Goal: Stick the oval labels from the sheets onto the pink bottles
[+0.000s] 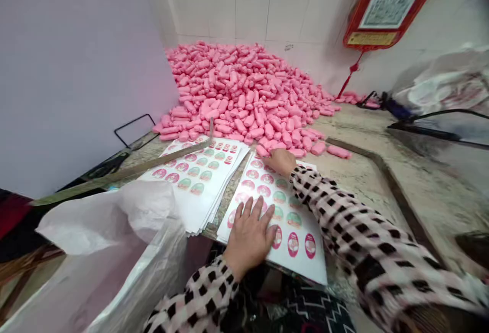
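Sticker sheet (pixel 301 271) is pressed at its near edge by the flat-spread left hand (pixel 250 235). At the pink pile's (pixel 229 96) front edge, a sausage-shaped piece (pixel 262 150) is met by the curled right hand (pixel 281 162); grip cannot be told. Countertop (pixel 353 183) is exposed rightward.

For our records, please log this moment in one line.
left hand: spread on sheet; right hand: at edge of pink pile; other sheets: further left

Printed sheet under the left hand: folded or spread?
Spread flat: the printed sheet lies open on the table, rows of designs showing around the left hand.
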### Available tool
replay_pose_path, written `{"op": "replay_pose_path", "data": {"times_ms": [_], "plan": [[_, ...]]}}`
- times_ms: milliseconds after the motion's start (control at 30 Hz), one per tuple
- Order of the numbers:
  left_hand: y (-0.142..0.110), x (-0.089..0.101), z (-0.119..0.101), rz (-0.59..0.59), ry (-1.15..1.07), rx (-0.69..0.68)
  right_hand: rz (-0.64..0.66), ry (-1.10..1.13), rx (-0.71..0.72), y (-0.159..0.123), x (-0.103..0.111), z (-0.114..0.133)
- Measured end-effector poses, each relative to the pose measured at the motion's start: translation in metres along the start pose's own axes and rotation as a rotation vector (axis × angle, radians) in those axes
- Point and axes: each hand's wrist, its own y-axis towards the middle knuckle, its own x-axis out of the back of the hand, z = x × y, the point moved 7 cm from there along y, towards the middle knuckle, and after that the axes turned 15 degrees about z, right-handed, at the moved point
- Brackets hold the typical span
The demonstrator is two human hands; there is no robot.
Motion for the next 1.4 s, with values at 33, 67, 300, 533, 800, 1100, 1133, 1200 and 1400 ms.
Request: {"op": "replay_pose_path", "data": {"times_ms": [33, 67, 300, 533, 800, 1100, 1133, 1200, 1400], "plan": [[0.001, 0.000, 0.000, -0.002, -0.001, -0.002, 0.018, -0.003, 0.021, -0.009, -0.006, 0.000], [0.001, 0.001, -0.001, -0.003, -0.002, -0.004, 0.037, -0.005, 0.045, -0.018, -0.011, 0.001], [0.002, 0.002, -0.001, -0.012, 0.010, -0.006, 0.084, -0.066, 0.172, -0.033, -0.012, -0.012], [0.002, 0.004, -0.003, -0.003, 0.024, -0.009, 0.027, -0.243, 0.087, 0.020, 0.011, -0.012], [0.002, 0.003, -0.001, -0.005, 0.011, -0.002, 0.072, -0.360, 0.210, 0.021, 0.016, -0.002], [0.002, 0.002, -0.001, 0.004, -0.007, 0.004, 0.241, -0.152, 0.560, -0.031, 0.001, 0.031], [0.002, 0.002, -0.001, 0.006, -0.008, 0.003, 0.280, -0.098, 0.553, -0.026, 0.002, 0.030], [0.002, 0.002, -0.001, 0.010, -0.010, 0.000, 0.252, -0.062, 0.432, -0.008, 0.010, 0.019], [0.002, 0.002, -0.001, 0.012, -0.014, 0.002, 0.043, -0.158, 0.174, 0.044, 0.023, -0.007]]}}
